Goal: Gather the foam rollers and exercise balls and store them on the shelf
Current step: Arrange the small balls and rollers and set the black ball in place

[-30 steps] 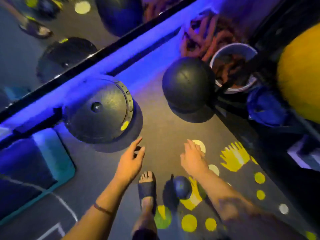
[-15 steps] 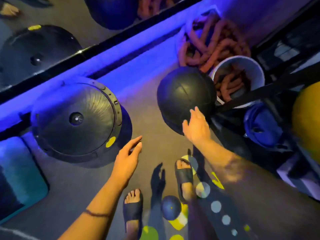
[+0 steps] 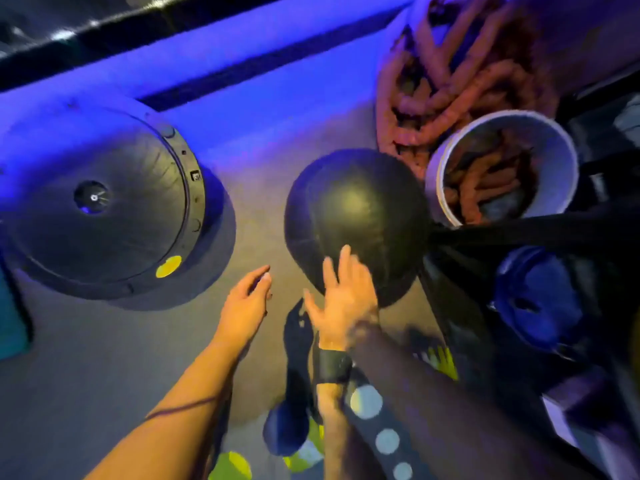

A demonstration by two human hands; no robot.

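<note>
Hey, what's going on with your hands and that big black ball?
Right hand open, on black ball. Left hand open, empty. White bucket crowds ball's right.

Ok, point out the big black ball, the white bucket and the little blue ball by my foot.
big black ball (image 3: 356,209), head view, on its lit top.
white bucket (image 3: 557,157), head view, on its inner wall.
little blue ball (image 3: 285,431), head view, on its middle.

Gym floor: black medicine ball (image 3: 356,216) at centre, balance dome (image 3: 100,209) at 9 o'clock, bucket (image 3: 502,168) of orange bands at 2 o'clock.
</note>
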